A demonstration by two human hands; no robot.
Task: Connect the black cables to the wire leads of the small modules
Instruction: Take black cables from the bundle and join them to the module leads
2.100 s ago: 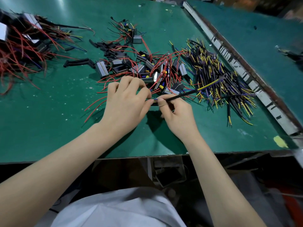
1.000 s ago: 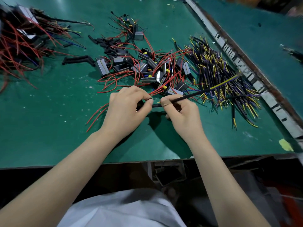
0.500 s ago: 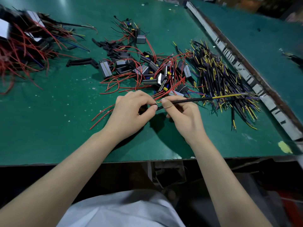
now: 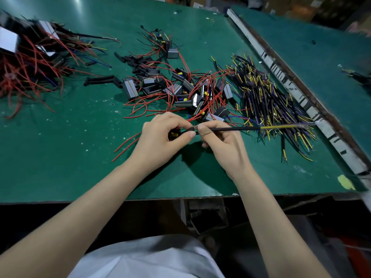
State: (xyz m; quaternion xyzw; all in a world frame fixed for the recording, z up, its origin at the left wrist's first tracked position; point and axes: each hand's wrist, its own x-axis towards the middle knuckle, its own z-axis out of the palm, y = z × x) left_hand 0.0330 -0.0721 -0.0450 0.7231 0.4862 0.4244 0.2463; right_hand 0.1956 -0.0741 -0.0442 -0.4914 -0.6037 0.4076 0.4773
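My left hand point(image 4: 160, 137) grips a small black module point(image 4: 174, 134) with a yellow part and red leads, mostly hidden under my fingers. My right hand point(image 4: 222, 143) pinches a black cable point(image 4: 236, 128) near its left end; the cable runs right, level over the table, to a yellow tip. The cable's left end meets the module's lead between my two thumbs. A heap of small modules with red wires point(image 4: 180, 91) lies just beyond my hands. A pile of black cables with yellow and purple ends point(image 4: 269, 101) lies to the right.
The green table point(image 4: 60, 149) carries a tangle of red-wired parts point(image 4: 30, 63) at the far left and black sleeves point(image 4: 100, 79) in the middle. A worn rail point(image 4: 301, 97) borders the right side. The table's front edge runs just below my wrists.
The cable in my right hand has swung from slanting up-right to lying nearly level. Both hands stay together at the same spot.
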